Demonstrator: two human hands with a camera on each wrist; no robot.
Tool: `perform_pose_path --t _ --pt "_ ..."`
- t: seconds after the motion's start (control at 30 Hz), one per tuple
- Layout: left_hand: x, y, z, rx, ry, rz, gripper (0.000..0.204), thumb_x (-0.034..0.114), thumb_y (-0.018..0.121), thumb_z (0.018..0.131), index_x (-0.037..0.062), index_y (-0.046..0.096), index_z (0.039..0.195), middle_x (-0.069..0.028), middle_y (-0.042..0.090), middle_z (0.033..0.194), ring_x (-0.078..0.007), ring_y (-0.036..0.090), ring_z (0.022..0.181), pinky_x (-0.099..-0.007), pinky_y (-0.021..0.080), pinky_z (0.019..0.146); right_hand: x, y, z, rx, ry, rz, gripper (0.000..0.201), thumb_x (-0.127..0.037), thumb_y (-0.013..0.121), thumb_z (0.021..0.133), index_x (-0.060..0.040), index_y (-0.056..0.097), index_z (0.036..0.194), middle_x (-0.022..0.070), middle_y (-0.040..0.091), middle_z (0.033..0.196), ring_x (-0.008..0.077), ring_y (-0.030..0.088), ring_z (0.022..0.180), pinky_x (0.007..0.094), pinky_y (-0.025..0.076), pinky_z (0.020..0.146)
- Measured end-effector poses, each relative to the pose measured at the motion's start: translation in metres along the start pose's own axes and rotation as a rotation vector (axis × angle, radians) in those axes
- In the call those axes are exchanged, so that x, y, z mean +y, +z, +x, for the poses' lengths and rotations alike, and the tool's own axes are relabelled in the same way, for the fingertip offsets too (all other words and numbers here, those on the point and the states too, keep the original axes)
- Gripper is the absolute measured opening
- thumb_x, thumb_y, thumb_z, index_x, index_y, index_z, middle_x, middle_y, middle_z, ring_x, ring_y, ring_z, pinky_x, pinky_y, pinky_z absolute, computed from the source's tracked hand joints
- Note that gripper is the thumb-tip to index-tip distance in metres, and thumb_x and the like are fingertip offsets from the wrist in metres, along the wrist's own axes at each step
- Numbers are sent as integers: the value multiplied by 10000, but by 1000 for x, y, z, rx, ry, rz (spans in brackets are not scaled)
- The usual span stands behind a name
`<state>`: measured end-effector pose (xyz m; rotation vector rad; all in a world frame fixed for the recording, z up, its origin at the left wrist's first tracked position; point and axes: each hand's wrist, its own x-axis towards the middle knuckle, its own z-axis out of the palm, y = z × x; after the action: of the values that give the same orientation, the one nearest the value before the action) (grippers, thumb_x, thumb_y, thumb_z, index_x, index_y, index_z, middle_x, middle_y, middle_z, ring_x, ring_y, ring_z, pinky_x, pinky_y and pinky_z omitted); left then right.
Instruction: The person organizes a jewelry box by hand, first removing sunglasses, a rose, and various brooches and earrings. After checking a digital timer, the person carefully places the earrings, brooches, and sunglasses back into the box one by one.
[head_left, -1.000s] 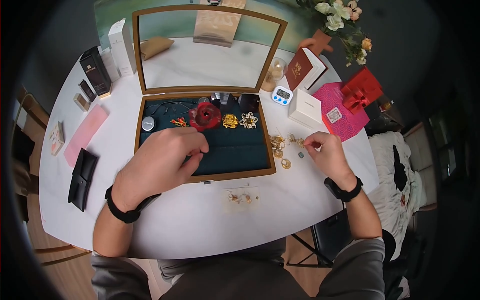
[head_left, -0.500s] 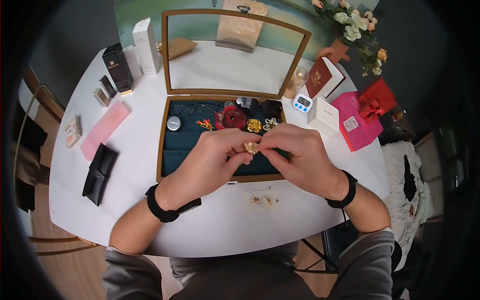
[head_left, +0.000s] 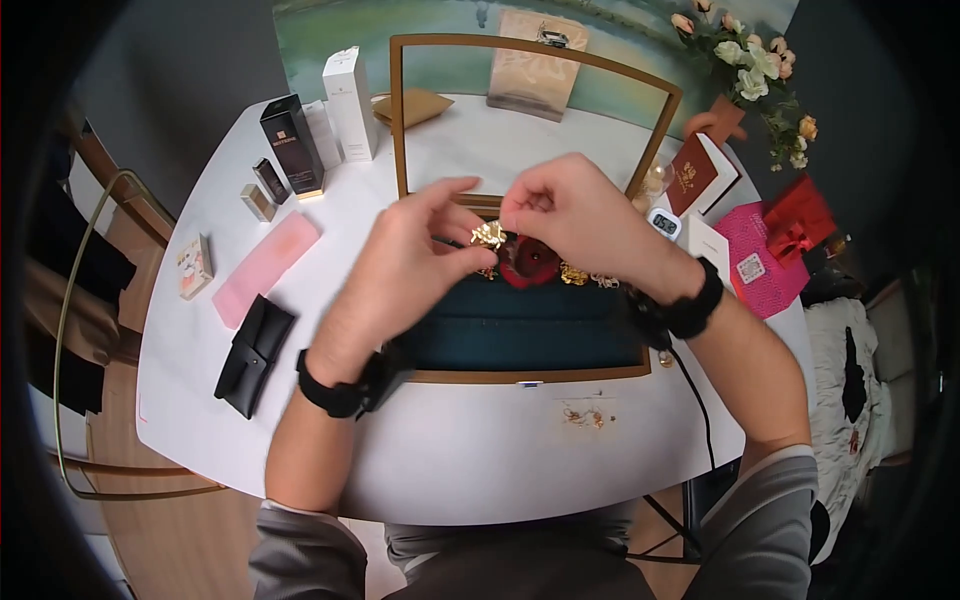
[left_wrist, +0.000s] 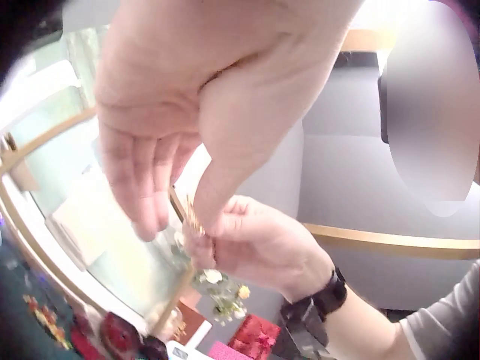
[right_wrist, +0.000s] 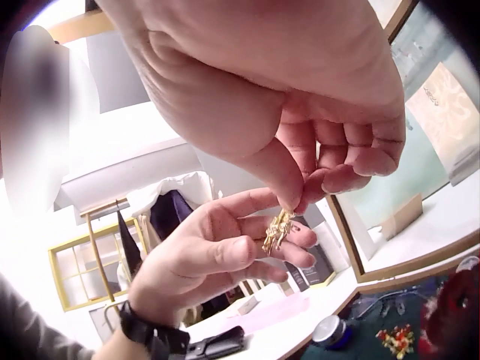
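Observation:
In the head view, a gold flower-like ornament hangs between the two hands, above the open jewelry box. My right hand pinches its top edge between thumb and fingertips, as the right wrist view shows on the ornament. Around it is my left hand, fingers spread and extended behind the ornament, thumb a little apart from it; whether they touch it is unclear. Below the hands, a red flower piece and a gold one lie in the box.
The raised glass lid stands behind the hands. A card with earrings lies in front of the box. A black case, pink pouch and cartons are at left; a timer and white box at right.
My right hand has come from the gold jewelry right of the box to my left hand, bringing the ornament. Both hands then rose toward the lid, and my left fingers spread. The head view shifted.

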<state>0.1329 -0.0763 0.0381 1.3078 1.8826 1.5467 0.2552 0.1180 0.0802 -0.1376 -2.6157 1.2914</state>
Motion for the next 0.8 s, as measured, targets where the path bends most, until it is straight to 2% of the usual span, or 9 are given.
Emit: perform_pose_path --t 0.03,0.07,0.1,0.17,0.2,0.27,0.4,0.6,0.8 --pt "-4 -11 3 48 28 107 576 -27 829 916 -17 635 1459 -88 766 1101 -151 734 1050 -306 622 876 8 4 12 -18 24 -30 95 -2 714 918 65 762 870 83 718 724 103 667 665 299 548 618" --pt "-6 -24 5 75 -80 145 566 -3 824 917 6 648 1455 -91 757 1176 -163 711 1111 -333 621 900 12 8 23 -28 121 -90 96 2 693 895 42 775 865 124 742 744 173 721 699 341 576 662" --pt "-17 -37 9 115 -53 327 472 5 808 932 8 700 1391 -102 767 1179 -178 724 1077 -337 619 907 20 15 31 -29 122 -88 96 2 693 895 42 775 865 124 742 744 173 721 699 341 576 662" --pt "-29 -52 11 130 -90 535 356 32 819 927 3 766 1278 -126 771 1169 -217 732 1066 -352 602 923 35 31 44 -91 139 -336 106 2 684 870 10 788 850 172 766 782 266 760 747 393 601 721" --pt "-35 -54 11 132 -95 537 356 32 819 927 3 766 1278 -126 771 1169 -217 732 1066 -352 602 923 41 37 48 -95 137 -334 106 2 684 870 10 788 850 172 766 782 266 760 747 393 601 721" --pt "-42 -54 9 36 -61 549 292 100 842 921 -6 798 1189 -163 769 1125 -274 736 1046 -375 584 935 47 51 55 -180 192 -369 115 2 684 845 -18 795 822 199 774 814 332 772 790 429 614 763" --pt "-51 -40 8 -104 -127 619 304 159 833 920 -7 795 1172 -208 754 1102 -346 731 1070 -435 570 961 57 70 64 -200 256 -370 108 4 703 831 -31 803 814 186 781 825 314 782 804 423 620 766" --pt "-65 -24 5 -112 -80 782 262 90 775 896 2 797 1141 -230 750 1107 -404 731 1049 -473 580 958 74 80 74 -236 250 -411 114 -2 717 814 -57 816 819 173 792 847 312 789 824 430 625 774" --pt "-83 -17 11 -115 -125 775 245 58 779 865 14 803 1105 -232 754 1063 -420 739 1018 -489 586 939 77 88 74 -212 244 -492 126 -30 705 822 -79 822 824 170 795 863 340 787 851 443 628 797"
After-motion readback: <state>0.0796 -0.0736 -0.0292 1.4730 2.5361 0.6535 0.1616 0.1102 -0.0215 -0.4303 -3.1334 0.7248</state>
